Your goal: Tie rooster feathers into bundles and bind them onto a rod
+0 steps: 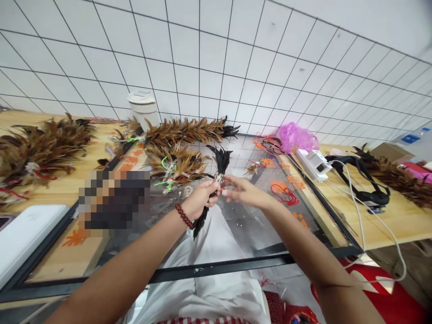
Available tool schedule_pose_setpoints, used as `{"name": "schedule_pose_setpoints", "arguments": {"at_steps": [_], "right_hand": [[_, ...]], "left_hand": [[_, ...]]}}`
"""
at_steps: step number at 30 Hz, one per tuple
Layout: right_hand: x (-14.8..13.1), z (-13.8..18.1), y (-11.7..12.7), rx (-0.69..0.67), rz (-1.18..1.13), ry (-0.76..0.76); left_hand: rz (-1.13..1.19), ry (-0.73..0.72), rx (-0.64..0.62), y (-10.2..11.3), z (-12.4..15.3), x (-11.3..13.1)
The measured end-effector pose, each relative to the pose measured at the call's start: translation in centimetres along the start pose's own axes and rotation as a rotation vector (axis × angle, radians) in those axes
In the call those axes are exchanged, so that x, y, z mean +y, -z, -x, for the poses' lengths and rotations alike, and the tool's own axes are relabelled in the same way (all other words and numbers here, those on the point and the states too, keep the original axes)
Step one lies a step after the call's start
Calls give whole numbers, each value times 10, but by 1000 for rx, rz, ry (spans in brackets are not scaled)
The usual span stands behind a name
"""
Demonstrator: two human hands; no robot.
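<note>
A bunch of black feathers (222, 162) stands upright in front of me, bound with pale thread and a bit of red near its middle. Its lower end (200, 221) points down toward my lap. My left hand (206, 193), with a beaded bracelet on the wrist, is closed around the bunch just below the binding. Close to the right side of the binding is my right hand (241, 191), its fingers apart and slightly bent. Whether a fingertip touches the thread is unclear. Behind lie brown feather bundles (182, 164) tied with green and white strings.
A long brown feather garland (189, 130) lies by the tiled wall beside a white lidded container (143, 108). Red cords (285, 194), a purple plastic bag (299, 137), a white power strip (313, 164) with cables and a black strap (362, 180) lie to the right. More feathers (40, 148) lie left.
</note>
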State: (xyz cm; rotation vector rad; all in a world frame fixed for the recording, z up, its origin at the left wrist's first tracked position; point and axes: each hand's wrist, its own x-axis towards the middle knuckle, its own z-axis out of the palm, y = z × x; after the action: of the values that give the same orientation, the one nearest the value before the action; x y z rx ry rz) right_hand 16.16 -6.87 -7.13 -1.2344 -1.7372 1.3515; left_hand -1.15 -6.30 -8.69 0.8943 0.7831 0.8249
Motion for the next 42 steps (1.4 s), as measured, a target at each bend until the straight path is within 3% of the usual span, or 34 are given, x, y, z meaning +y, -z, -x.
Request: {"name": "schedule_pose_setpoints", "arguments": {"at_steps": [3,6,10,13,18,22,26,31,35,38,42], "right_hand": [[11,0,-7,61,-20,-23],[22,-2,5,236,-8,12],[33,-5,27,512,121,115],[39,-6,34,602,224,142],[36,-1,18,519,353,184],[24,6,-1,432,513,288],[22,9,-3,377,620,404],[25,11,8,287,798,404],[22,14,13,293,803,520],[16,17,10,243,716,649],[9,16,7,146,529,681]], "left_hand": [[-9,-22,-11,2,-1,1],[11,-48,5,4,-2,2],[78,-132,117,9,-6,5],[120,-225,178,11,-7,9],[23,-289,111,2,-1,10],[-127,-181,39,-6,3,2],[-203,-94,2,-7,3,-1],[-302,-126,98,-3,0,1],[-713,-253,187,5,-5,-1],[-929,-241,45,6,-3,-2],[-860,-77,-341,-2,7,0]]}}
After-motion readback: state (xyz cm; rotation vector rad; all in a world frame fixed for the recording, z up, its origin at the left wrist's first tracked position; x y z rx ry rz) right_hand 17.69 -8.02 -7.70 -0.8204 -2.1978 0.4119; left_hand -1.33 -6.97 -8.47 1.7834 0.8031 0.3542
